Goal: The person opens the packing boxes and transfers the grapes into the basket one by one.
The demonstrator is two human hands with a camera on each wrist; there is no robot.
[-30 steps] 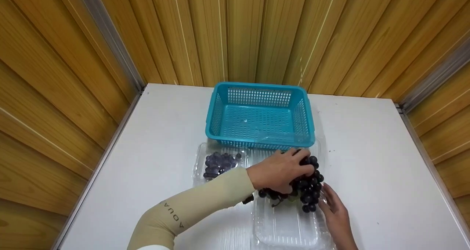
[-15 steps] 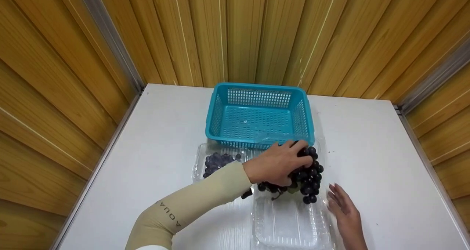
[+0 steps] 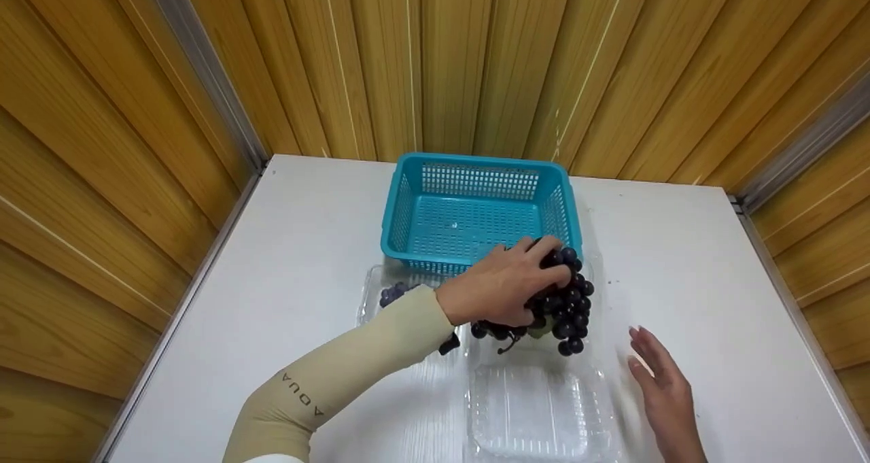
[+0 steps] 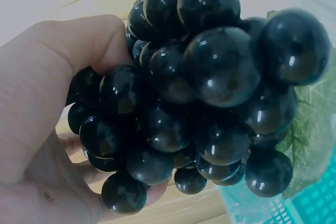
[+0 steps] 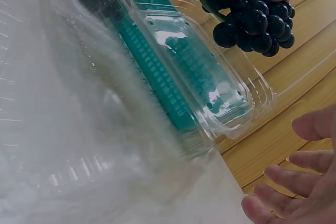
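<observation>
My left hand grips a bunch of black grapes, held up over the back part of an open clear plastic container. In the left wrist view, thumb and fingers curl round the grapes, and a green leaf shows at the bunch's side. A short stem hangs below the bunch in the head view. My right hand hovers to the right of the container, fingers spread and holding nothing. The container's raised clear lid stands against the basket in the right wrist view.
A teal plastic basket stands at the back of the white table. Left of the open container is another clear container with dark grapes inside, partly hidden by my left sleeve. Wood-look walls enclose the table.
My left hand has lifted the grapes away from the container's tray and carried them back toward the basket. My right hand has let go of the container's side and moved right.
</observation>
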